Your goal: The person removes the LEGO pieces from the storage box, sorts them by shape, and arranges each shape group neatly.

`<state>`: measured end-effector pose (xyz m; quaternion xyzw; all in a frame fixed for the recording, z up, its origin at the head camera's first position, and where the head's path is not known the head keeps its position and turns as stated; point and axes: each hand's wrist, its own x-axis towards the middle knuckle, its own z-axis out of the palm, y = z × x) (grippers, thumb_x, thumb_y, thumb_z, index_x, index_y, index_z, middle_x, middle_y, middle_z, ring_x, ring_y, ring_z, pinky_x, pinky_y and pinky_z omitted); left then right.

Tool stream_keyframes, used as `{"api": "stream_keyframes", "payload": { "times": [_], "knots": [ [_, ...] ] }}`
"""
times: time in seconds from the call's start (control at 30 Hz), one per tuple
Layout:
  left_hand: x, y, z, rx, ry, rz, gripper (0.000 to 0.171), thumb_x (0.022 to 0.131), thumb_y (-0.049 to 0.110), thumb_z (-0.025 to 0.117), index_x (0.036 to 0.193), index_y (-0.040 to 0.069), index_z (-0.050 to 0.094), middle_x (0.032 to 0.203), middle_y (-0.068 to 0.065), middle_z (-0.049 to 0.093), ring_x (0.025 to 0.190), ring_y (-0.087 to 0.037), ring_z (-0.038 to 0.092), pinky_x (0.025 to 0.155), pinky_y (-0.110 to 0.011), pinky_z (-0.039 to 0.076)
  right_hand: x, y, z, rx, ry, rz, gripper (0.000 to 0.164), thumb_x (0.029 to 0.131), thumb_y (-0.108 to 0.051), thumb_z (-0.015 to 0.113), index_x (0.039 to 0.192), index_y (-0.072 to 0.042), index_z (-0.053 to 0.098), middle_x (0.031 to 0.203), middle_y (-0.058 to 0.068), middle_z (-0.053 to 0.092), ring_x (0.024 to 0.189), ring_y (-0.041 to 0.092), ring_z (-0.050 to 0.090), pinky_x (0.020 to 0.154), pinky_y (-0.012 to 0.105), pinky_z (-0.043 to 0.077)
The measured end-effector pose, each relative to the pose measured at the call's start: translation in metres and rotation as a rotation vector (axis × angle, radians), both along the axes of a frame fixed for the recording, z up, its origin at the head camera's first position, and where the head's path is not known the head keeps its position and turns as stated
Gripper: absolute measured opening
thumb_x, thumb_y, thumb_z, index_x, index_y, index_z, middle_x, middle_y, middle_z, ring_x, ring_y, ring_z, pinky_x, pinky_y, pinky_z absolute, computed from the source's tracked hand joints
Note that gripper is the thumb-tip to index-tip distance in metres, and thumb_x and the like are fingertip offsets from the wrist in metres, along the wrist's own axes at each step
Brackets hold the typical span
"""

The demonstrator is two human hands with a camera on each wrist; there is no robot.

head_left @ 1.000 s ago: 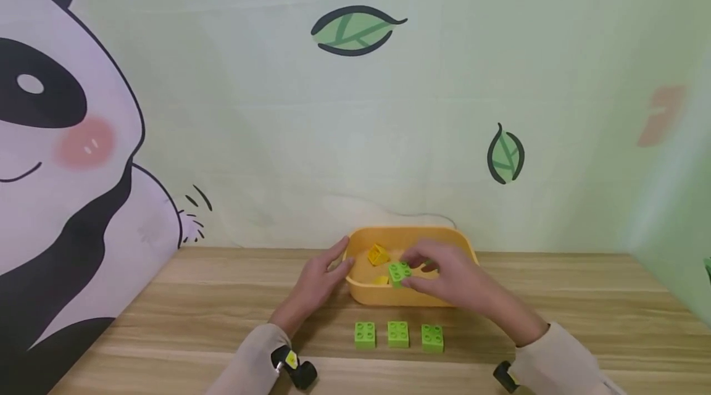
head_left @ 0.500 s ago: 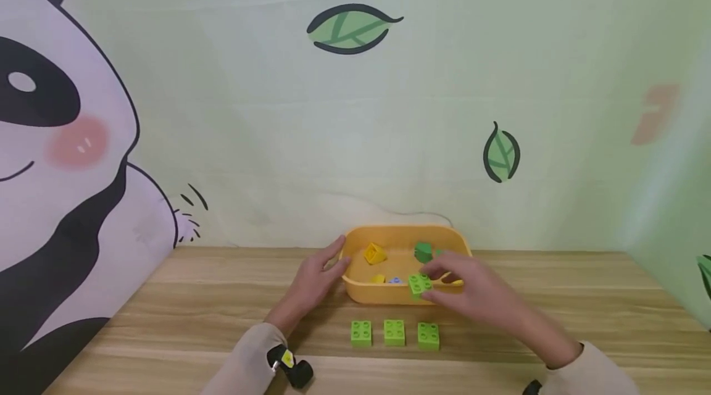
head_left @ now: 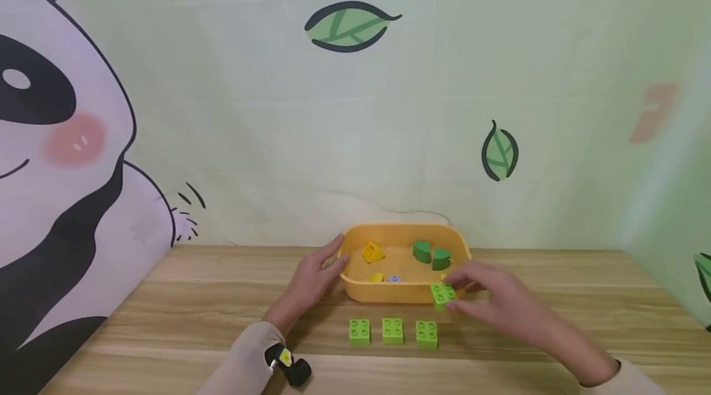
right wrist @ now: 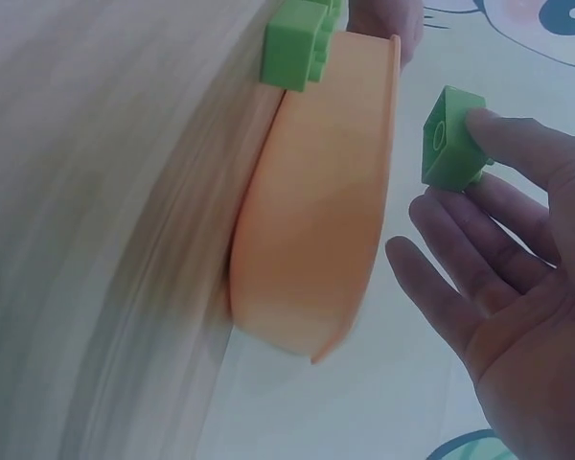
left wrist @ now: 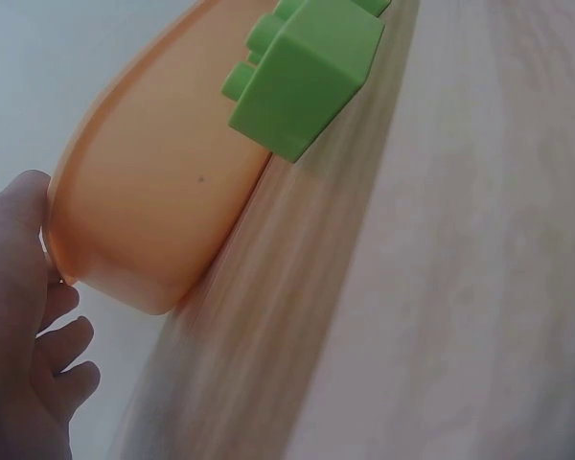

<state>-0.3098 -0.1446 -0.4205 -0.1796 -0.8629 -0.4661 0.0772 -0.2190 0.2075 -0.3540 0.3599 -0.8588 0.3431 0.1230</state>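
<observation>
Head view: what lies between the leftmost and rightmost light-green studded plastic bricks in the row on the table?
A third light-green brick, touching neither; the head view shows bare wooden tabletop on either side.

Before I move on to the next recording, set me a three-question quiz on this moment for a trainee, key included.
1. How many light green bricks stand in the row on the table?
2. True or false: the left hand touches a brick in that row.
3. Fill in the blank: another light green brick is held off the table by the ____.

Key
1. Three.
2. False; it touches the left end of the box.
3. Right hand, which pinches it near the front right of the box.
</observation>
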Motion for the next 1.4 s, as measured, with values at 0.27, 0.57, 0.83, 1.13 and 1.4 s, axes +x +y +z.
{"api": "stream_keyframes", "payload": {
  "times": [0.27, 0.57, 0.83, 1.13, 1.4],
  "knots": [
    [-0.001, -0.001, -0.001, 0.002, 0.010, 0.001, 0.060, 0.111, 0.033, 0.059, 0.161, 0.005, 0.043, 0.166, -0.008, 0.039, 0.153, -0.032, 0.037, 0.126, -0.051, 0.029, 0.002, 0.008, -0.002, 0.025, -0.039, -0.029, 0.025, 0.092, -0.019, 0.086, 0.113, -0.013, 0.075, 0.110, -0.006, 0.075, 0.097, 0.012, 0.071, 0.083, 0.042, 0.065],
    [0.000, 0.000, -0.001, 0.006, 0.006, -0.001, 0.057, 0.111, 0.027, 0.059, 0.161, 0.005, 0.043, 0.166, -0.009, 0.039, 0.153, -0.032, 0.037, 0.127, -0.051, 0.027, 0.003, 0.010, -0.002, 0.028, -0.048, -0.014, 0.025, 0.091, -0.019, 0.086, 0.113, -0.014, 0.075, 0.109, -0.007, 0.075, 0.096, 0.011, 0.071, 0.083, 0.042, 0.065],
    [-0.001, -0.001, -0.001, -0.003, -0.001, 0.000, 0.058, 0.111, 0.029, 0.059, 0.161, 0.006, 0.043, 0.167, -0.007, 0.039, 0.154, -0.030, 0.037, 0.126, -0.050, 0.028, 0.003, 0.014, 0.000, 0.061, -0.062, -0.028, 0.026, 0.089, -0.015, 0.088, 0.112, -0.014, 0.075, 0.108, -0.009, 0.075, 0.096, 0.011, 0.071, 0.083, 0.037, 0.064],
    [-0.002, -0.001, -0.002, 0.005, 0.011, -0.002, 0.057, 0.111, 0.027, 0.058, 0.161, 0.005, 0.042, 0.166, -0.009, 0.039, 0.153, -0.032, 0.037, 0.126, -0.050, 0.027, 0.001, 0.015, 0.001, 0.079, -0.083, -0.022, 0.026, 0.089, -0.015, 0.088, 0.112, -0.014, 0.075, 0.108, -0.009, 0.075, 0.096, 0.011, 0.071, 0.083, 0.040, 0.065],
    [-0.002, -0.001, -0.002, 0.004, 0.026, -0.011, 0.059, 0.111, 0.031, 0.059, 0.161, 0.004, 0.043, 0.166, -0.009, 0.039, 0.153, -0.032, 0.038, 0.126, -0.050, 0.028, 0.000, 0.018, 0.000, 0.093, -0.080, -0.025, 0.027, 0.088, -0.014, 0.089, 0.111, -0.015, 0.075, 0.107, -0.010, 0.075, 0.095, 0.010, 0.070, 0.082, 0.037, 0.064]
  ]
}}
